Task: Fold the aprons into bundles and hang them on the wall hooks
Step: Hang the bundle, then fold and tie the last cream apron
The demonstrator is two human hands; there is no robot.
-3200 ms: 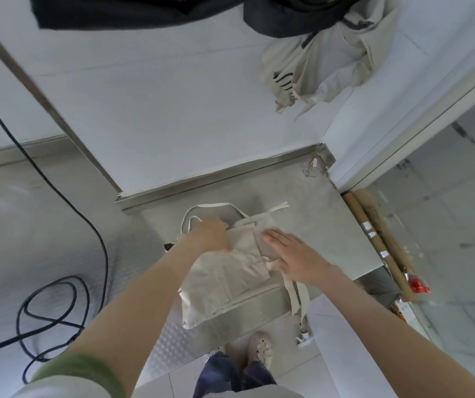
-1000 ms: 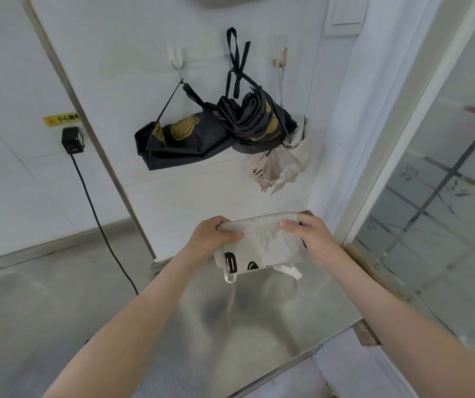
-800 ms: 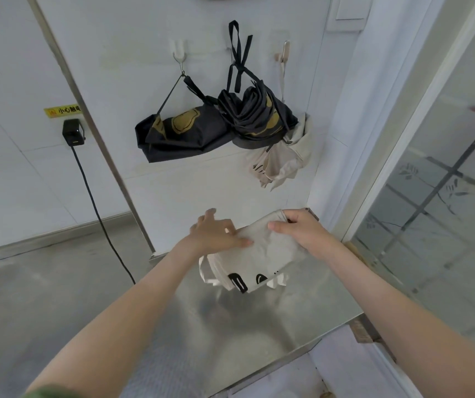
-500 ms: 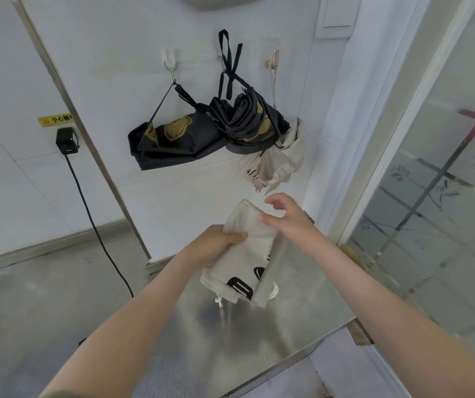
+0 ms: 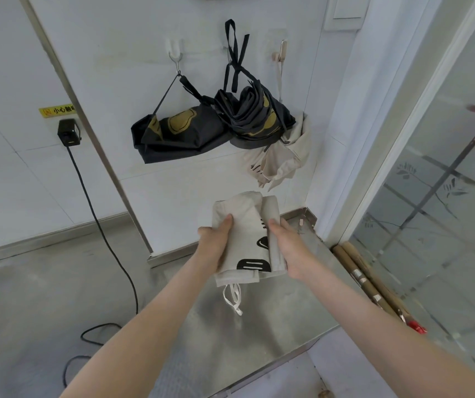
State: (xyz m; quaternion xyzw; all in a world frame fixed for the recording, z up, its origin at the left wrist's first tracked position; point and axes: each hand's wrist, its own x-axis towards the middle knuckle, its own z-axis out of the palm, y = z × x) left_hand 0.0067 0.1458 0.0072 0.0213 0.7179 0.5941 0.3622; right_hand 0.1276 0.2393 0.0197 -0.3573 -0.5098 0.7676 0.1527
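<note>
Clasped by left grip (image 5: 214,248) and right grip (image 5: 289,251), cream apron bundle (image 5: 246,234) standing 12-to-6, wall hooks (image 5: 283,50) at 12 o'clock above, right grip nearer.

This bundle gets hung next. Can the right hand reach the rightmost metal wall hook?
Probably yes: open air lies before the rightmost metal wall hook, though the right hand grips the folded beige cloth apron.

Folded beige apron (image 5: 245,239), black print, held upright above the table's (image 5: 259,346) far edge, ties (image 5: 233,300) dangling. Dark gold-printed apron (image 5: 179,133) hangs bundled from left hook (image 5: 175,57). Second dark bundle (image 5: 255,116) hangs beside it, apparently touching. Crumpled beige bundle (image 5: 285,159) hangs under right hook (image 5: 282,51).
</note>
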